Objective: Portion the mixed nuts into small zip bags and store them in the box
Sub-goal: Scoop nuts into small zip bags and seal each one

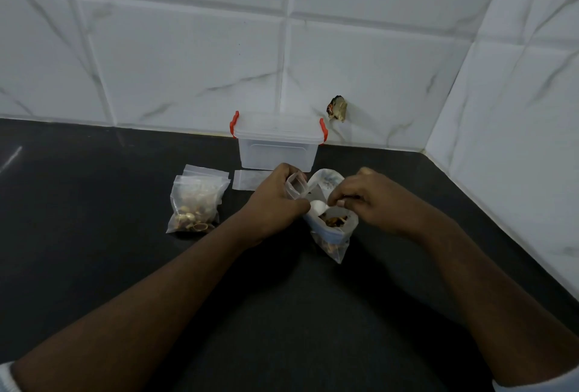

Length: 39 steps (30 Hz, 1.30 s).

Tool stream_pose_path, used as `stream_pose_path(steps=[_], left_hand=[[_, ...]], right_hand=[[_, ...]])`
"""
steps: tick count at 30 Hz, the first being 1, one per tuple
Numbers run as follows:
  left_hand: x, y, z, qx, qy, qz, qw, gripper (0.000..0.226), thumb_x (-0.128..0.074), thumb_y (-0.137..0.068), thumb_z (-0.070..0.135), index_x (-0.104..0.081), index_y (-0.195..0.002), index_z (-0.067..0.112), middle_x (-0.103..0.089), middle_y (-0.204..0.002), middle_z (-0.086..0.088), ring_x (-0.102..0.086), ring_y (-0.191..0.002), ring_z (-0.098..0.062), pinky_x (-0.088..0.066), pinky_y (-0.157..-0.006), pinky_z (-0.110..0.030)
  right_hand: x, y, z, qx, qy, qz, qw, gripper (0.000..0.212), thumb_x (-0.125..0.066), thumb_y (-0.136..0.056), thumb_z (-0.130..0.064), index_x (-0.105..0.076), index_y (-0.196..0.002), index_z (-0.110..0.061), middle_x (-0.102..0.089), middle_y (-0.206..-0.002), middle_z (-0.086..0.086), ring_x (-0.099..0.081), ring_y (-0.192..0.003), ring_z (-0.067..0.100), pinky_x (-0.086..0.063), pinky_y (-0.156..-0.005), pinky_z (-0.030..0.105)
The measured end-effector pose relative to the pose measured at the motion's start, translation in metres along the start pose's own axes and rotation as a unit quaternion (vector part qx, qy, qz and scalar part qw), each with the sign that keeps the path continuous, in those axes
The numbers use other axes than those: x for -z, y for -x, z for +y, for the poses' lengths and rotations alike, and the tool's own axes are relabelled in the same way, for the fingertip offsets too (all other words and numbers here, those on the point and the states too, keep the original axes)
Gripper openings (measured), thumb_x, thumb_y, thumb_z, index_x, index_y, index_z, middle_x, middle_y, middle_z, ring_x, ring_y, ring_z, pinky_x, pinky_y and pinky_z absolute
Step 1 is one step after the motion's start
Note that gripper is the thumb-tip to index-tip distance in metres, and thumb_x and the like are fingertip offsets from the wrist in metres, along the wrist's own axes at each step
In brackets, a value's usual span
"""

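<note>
Just in front of the box [275, 144], the left hand [275, 194] is gripping an open small zip bag [296, 186]. The right hand [366, 200] is pinching a white spoon [318, 206] over the open bag of mixed nuts [333, 235], which is standing between both hands. Filled bags [194, 206] are lying to the front-left of the box, and an empty flat bag [247, 179] is lying just before it.

Dark bench [94, 266] lies open at near left and near right. Far centre, a lidded box [277, 144] stands against the tiled wall [188, 62]. Filled bags [195, 203] and a flat bag [247, 180] crowd the box's near left. A side wall [517, 140] closes the right.
</note>
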<state>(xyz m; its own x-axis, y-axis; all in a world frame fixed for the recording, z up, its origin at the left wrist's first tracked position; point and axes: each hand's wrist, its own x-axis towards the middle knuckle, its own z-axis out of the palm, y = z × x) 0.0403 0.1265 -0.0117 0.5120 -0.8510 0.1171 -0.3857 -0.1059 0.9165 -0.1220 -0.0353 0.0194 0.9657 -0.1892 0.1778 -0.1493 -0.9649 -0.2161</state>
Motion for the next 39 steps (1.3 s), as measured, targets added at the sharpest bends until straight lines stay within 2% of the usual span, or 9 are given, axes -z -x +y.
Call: stream_pose_path(steps=[5,8,10,14,20,26,30,34,39], left_hand=[[0.0,0.0,-0.001,-0.005,0.002,0.001,1.0,0.04,-0.072,-0.087,0.009,-0.051,-0.114,0.03,-0.058,-0.116,0.008,-0.061,-0.105,-0.015,-0.057,-0.086,-0.03],[-0.001,0.0,-0.001,-0.009,0.004,0.006,1.0,0.04,-0.072,-0.086,0.01,-0.051,-0.113,0.031,-0.059,-0.115,0.007,-0.062,-0.104,-0.014,-0.058,-0.083,-0.029],[-0.002,0.0,-0.001,-0.005,0.006,0.005,1.0,0.04,-0.072,-0.086,0.01,-0.051,-0.113,0.031,-0.059,-0.116,0.008,-0.062,-0.104,-0.015,-0.059,-0.083,-0.029],[-0.001,0.0,0.0,-0.003,0.007,-0.001,1.0,0.041,-0.073,-0.086,0.009,-0.052,-0.115,0.029,-0.059,-0.117,0.006,-0.062,-0.106,-0.016,-0.06,-0.087,-0.034],[0.0,0.001,0.001,-0.003,0.004,-0.005,1.0,0.042,-0.072,-0.087,0.01,-0.051,-0.119,0.028,-0.058,-0.119,0.006,-0.062,-0.106,-0.016,-0.059,-0.083,-0.029],[0.0,0.0,0.001,-0.004,-0.008,-0.006,1.0,0.043,-0.072,-0.088,0.011,-0.051,-0.122,0.026,-0.058,-0.119,0.006,-0.061,-0.106,-0.015,-0.056,-0.081,-0.025],[0.0,0.0,0.001,-0.001,0.001,-0.009,1.0,0.041,-0.072,-0.088,0.011,-0.051,-0.119,0.028,-0.058,-0.12,0.006,-0.061,-0.107,-0.016,-0.059,-0.087,-0.032],[0.0,0.0,0.0,-0.002,0.003,-0.012,1.0,0.042,-0.072,-0.088,0.011,-0.051,-0.119,0.03,-0.058,-0.118,0.008,-0.061,-0.104,-0.014,-0.057,-0.076,-0.023],[-0.001,0.001,0.0,-0.006,0.017,-0.014,1.0,0.042,-0.073,-0.088,0.013,-0.051,-0.119,0.03,-0.06,-0.12,0.008,-0.062,-0.107,-0.013,-0.057,-0.083,-0.027]], right_hand=[[0.007,-0.001,0.007,-0.015,0.066,-0.025,0.997,0.022,-0.058,-0.103,-0.019,-0.076,-0.113,-0.026,-0.069,-0.108,-0.014,-0.044,-0.097,0.011,-0.037,-0.081,0.025],[0.01,0.003,0.018,-0.045,0.083,-0.016,0.995,0.022,-0.056,-0.104,-0.017,-0.075,-0.112,-0.025,-0.068,-0.108,-0.012,-0.043,-0.09,0.005,-0.031,-0.076,0.015],[0.009,0.003,0.018,-0.067,0.051,-0.009,0.996,0.022,-0.056,-0.104,-0.015,-0.075,-0.11,-0.025,-0.068,-0.106,-0.011,-0.048,-0.087,-0.001,-0.033,-0.076,0.012],[0.008,0.005,0.013,-0.103,-0.081,-0.004,0.991,0.021,-0.058,-0.102,-0.015,-0.076,-0.104,-0.025,-0.074,-0.104,-0.013,-0.067,-0.097,-0.001,-0.052,-0.087,0.026],[-0.004,0.001,0.007,-0.113,-0.212,0.011,0.971,0.018,-0.063,-0.101,-0.015,-0.079,-0.102,-0.021,-0.077,-0.103,-0.011,-0.07,-0.099,0.001,-0.054,-0.092,0.029],[-0.006,0.002,0.007,-0.188,-0.365,0.043,0.911,0.017,-0.062,-0.101,-0.007,-0.079,-0.102,-0.01,-0.076,-0.081,-0.006,-0.052,-0.054,0.0,-0.04,-0.053,0.018],[-0.004,0.002,0.013,-0.222,-0.399,0.07,0.887,0.018,-0.061,-0.1,-0.006,-0.078,-0.101,-0.009,-0.074,-0.078,0.001,-0.043,-0.054,0.008,-0.036,-0.048,0.021],[0.0,0.003,0.014,-0.233,-0.43,0.085,0.868,0.017,-0.06,-0.101,-0.008,-0.077,-0.102,-0.009,-0.078,-0.09,0.009,-0.041,-0.057,0.01,-0.036,-0.049,0.021],[0.001,0.001,0.006,-0.163,-0.538,0.149,0.814,0.019,-0.057,-0.101,-0.003,-0.076,-0.101,-0.005,-0.068,-0.09,0.013,-0.04,-0.06,0.01,-0.032,-0.051,0.022]])
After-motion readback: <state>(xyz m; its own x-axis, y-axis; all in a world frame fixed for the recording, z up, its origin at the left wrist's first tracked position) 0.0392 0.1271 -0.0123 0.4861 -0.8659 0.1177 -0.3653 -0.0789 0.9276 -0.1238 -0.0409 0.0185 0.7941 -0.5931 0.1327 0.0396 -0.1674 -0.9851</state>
